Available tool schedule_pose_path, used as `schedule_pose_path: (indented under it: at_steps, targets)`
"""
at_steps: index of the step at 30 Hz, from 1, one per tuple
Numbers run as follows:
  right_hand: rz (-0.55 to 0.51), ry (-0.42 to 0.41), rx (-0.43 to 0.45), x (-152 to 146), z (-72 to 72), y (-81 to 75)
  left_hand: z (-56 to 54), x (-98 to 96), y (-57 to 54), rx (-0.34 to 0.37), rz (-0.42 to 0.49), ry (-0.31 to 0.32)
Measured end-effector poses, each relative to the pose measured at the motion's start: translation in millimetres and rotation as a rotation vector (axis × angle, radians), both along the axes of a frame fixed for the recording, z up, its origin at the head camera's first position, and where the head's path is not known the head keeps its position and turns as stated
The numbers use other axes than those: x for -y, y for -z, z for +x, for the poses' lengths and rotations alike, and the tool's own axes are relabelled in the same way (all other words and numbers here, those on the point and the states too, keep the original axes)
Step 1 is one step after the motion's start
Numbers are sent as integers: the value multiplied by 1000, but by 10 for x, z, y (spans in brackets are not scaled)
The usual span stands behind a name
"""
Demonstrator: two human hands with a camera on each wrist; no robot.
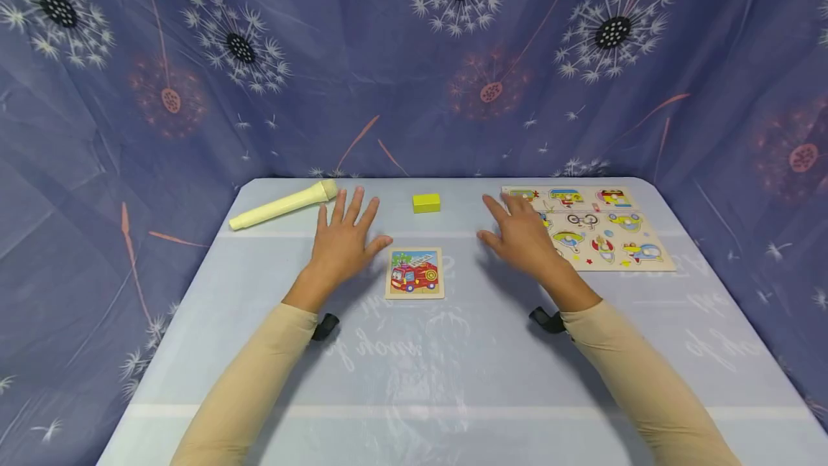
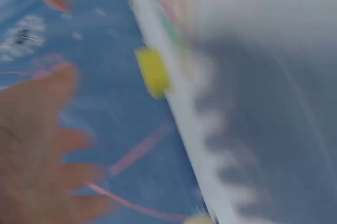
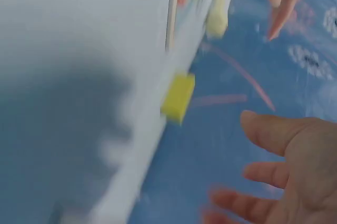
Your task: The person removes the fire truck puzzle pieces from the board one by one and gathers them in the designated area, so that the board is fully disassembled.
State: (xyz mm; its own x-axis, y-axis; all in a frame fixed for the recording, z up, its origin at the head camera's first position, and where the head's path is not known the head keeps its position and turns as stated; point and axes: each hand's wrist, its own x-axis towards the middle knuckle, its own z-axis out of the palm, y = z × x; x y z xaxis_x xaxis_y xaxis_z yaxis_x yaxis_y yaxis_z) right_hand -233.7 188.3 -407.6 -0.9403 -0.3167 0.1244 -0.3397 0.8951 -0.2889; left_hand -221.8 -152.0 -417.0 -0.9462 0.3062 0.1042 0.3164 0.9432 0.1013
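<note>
My left hand (image 1: 343,247) is held over the table with its fingers spread, holding nothing. Nearest to it are a pale yellow baton-like stick (image 1: 284,205) with a thicker end and a small square fire-truck picture puzzle (image 1: 415,274). On the other side, my right hand (image 1: 520,236) also hovers with spread fingers and nothing in them. It partly covers a wooden peg puzzle board (image 1: 614,236) with vehicle pictures. Between the hands, farther back, lies a yellow block (image 1: 426,203); the left wrist view shows this yellow block (image 2: 152,72) blurred, the right wrist view too (image 3: 178,98).
A pale blue table (image 1: 414,372) with faint printed lettering carries everything. Behind it and at both sides hangs a dark blue curtain (image 1: 375,49) with dandelion prints. Black straps (image 1: 325,326) show at both wrists.
</note>
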Motion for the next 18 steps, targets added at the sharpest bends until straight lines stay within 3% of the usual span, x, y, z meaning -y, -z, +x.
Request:
schedule_pose_path:
  at_steps: [4, 7, 11, 18]
  targets:
    - [-204, -129, 229, 256, -26, 153, 84, -176, -30, 256, 102, 63]
    - [-249, -213, 391, 446, -53, 267, 131, -311, 9, 373, 106, 123]
    - [-169, -264, 463, 610, -51, 367, 155, -426, 112, 401, 64, 193]
    - [-164, -251, 435, 709, -67, 459, 143, -425, 210, 405, -8, 244]
